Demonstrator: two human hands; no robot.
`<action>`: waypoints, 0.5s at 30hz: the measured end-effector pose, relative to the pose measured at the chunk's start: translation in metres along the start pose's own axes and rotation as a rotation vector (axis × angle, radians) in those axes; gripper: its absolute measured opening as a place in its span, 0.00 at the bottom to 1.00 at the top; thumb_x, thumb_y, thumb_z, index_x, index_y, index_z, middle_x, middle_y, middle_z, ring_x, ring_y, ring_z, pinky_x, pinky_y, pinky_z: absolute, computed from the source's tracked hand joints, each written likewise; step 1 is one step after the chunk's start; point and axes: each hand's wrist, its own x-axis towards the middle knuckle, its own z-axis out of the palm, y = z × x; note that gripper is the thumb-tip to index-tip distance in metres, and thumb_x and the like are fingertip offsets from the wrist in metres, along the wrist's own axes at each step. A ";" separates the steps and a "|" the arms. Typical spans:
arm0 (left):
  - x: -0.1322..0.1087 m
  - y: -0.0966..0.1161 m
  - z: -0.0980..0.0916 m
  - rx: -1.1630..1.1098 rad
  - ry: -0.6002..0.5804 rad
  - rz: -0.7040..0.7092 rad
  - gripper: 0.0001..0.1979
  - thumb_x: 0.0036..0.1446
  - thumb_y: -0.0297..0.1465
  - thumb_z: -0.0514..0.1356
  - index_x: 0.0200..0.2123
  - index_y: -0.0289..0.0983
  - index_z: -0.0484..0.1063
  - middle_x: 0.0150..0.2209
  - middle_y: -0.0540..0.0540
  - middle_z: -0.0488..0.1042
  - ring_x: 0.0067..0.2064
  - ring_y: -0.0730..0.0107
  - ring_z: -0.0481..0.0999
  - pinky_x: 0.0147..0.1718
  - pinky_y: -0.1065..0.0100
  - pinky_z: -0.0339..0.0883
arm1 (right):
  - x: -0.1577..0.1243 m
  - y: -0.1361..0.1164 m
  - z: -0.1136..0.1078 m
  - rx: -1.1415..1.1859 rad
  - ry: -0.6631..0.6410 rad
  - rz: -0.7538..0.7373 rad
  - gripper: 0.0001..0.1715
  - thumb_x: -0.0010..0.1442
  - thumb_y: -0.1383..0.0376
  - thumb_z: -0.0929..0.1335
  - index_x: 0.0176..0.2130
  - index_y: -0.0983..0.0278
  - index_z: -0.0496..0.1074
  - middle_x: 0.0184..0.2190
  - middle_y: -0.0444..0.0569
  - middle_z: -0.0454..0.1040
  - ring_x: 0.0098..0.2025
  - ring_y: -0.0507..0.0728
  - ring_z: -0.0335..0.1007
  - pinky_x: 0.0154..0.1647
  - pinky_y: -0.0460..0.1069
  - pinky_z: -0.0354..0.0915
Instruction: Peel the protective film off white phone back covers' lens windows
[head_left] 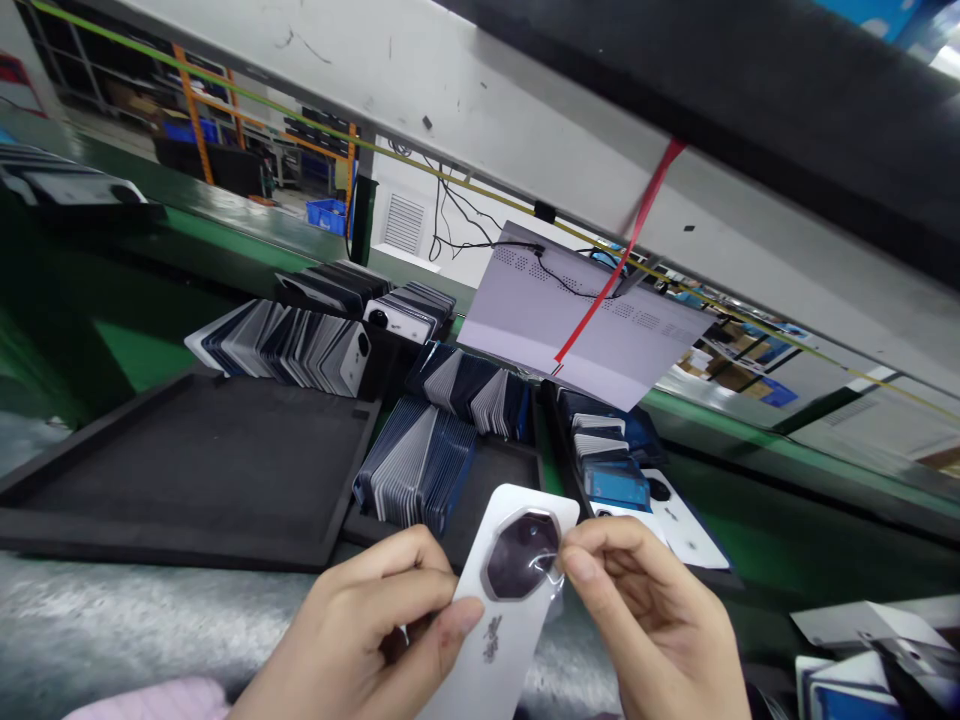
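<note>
My left hand (pixel 375 625) grips a white phone back cover (pixel 502 600) by its left edge, thumb pressed on its face near a small logo. The cover has a dark octagonal camera window near its top. My right hand (pixel 652 610) pinches a thin clear film (pixel 546 572) at the right side of that camera window, thumb and forefinger closed on it. Both hands are low in the middle of the view, just above a grey padded bench surface (pixel 112 630).
A black foam tray (pixel 187 470) lies at the left with a row of upright covers (pixel 285 345) along its far edge. More trays hold stacked covers (pixel 420 460) in the middle and blue-filmed covers (pixel 615 475) at the right. A white panel (pixel 585 320) hangs above. Boxes (pixel 870 650) sit lower right.
</note>
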 end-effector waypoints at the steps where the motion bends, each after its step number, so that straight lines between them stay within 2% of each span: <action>1: 0.000 0.000 0.000 -0.004 -0.001 0.001 0.19 0.72 0.32 0.60 0.25 0.40 0.76 0.30 0.54 0.68 0.18 0.82 0.71 0.12 0.86 0.66 | 0.000 0.000 0.000 0.001 -0.002 0.005 0.11 0.60 0.55 0.77 0.30 0.56 0.80 0.29 0.44 0.77 0.34 0.53 0.72 0.28 0.44 0.62; 5: 0.000 0.000 0.000 -0.003 0.001 0.016 0.19 0.71 0.31 0.60 0.25 0.40 0.76 0.30 0.54 0.68 0.18 0.82 0.71 0.12 0.86 0.67 | 0.003 0.003 -0.003 -0.003 -0.022 -0.003 0.11 0.61 0.54 0.77 0.31 0.56 0.80 0.29 0.44 0.76 0.33 0.53 0.71 0.28 0.44 0.62; 10: 0.001 0.000 0.000 0.029 0.010 0.078 0.18 0.71 0.29 0.60 0.25 0.40 0.74 0.30 0.54 0.70 0.18 0.82 0.70 0.13 0.87 0.66 | 0.010 0.013 -0.012 -0.089 -0.131 -0.149 0.11 0.66 0.55 0.75 0.33 0.57 0.80 0.29 0.45 0.77 0.30 0.53 0.73 0.24 0.43 0.63; 15: 0.002 0.005 -0.003 0.076 0.016 0.125 0.18 0.70 0.27 0.60 0.24 0.40 0.73 0.29 0.54 0.71 0.19 0.82 0.71 0.16 0.89 0.68 | 0.008 0.016 -0.011 -0.114 -0.056 -0.131 0.10 0.65 0.57 0.75 0.32 0.58 0.79 0.29 0.45 0.79 0.31 0.54 0.76 0.26 0.43 0.65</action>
